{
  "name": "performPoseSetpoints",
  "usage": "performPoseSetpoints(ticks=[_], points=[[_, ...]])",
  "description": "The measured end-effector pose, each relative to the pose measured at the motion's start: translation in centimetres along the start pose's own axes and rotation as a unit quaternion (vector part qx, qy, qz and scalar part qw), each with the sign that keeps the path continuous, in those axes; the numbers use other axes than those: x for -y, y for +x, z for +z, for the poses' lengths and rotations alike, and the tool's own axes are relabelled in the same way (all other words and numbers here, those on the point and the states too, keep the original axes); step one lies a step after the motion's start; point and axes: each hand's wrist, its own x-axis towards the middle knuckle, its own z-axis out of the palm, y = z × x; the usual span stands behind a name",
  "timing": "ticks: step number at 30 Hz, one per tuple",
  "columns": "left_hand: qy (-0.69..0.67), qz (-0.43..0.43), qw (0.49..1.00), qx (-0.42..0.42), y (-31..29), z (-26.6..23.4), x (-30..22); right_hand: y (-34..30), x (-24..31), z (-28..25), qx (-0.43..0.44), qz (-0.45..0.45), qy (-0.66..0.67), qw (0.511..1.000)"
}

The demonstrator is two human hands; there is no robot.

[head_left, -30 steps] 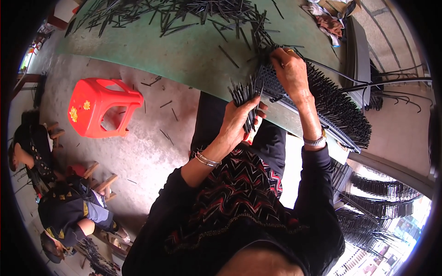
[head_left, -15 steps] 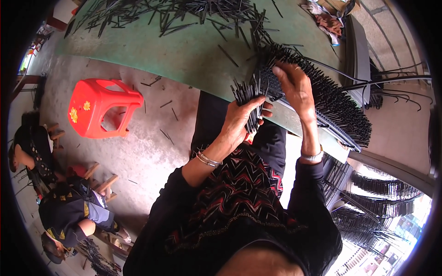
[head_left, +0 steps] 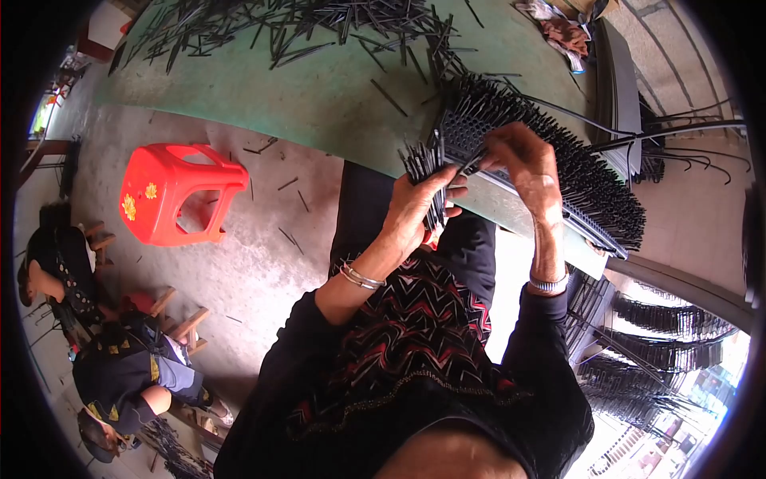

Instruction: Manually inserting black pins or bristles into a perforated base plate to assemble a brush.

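Observation:
My left hand (head_left: 411,207) is wrapped round an upright bundle of thin black sticks (head_left: 423,164), their ends fanning out above the fingers. Close to its right, my right hand (head_left: 528,172) has finger and thumb pinched on a thin black stick (head_left: 473,162), which slants toward the bundle. Just beyond both hands lies a long black perforated board (head_left: 463,137) at the table's edge. Dense rows of black sticks (head_left: 590,180) stand in its holes, while the near left end shows bare holes. My right hand hides part of the board.
Loose black sticks (head_left: 319,24) are heaped across the far side of the green table (head_left: 319,96). On the floor at left stands a red plastic stool (head_left: 159,191). Two people (head_left: 120,367) sit at lower left. Grey panels (head_left: 618,96) and racks of black rods (head_left: 662,319) are at right.
My right hand has drawn back from the board's left end, slightly rightward and down, and now pinches a stick beside the bundle. My left hand keeps its hold, almost still.

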Motion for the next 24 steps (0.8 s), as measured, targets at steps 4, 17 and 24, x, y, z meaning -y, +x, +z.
performPoseSetpoints(ticks=[4,17,24], points=[[-0.003,0.003,1.000,-0.002,0.3,0.1,-0.2,0.9,0.4,0.0,-0.226,-0.102,-0.119,0.962],[0.005,0.001,0.999,0.034,0.0,0.2,0.4,2.2,-1.7,0.5,-0.222,-0.182,-0.249,0.925],[-0.026,0.019,0.999,0.041,0.3,0.0,0.5,2.4,-1.5,0.2,-0.208,-0.197,-0.261,0.922]])
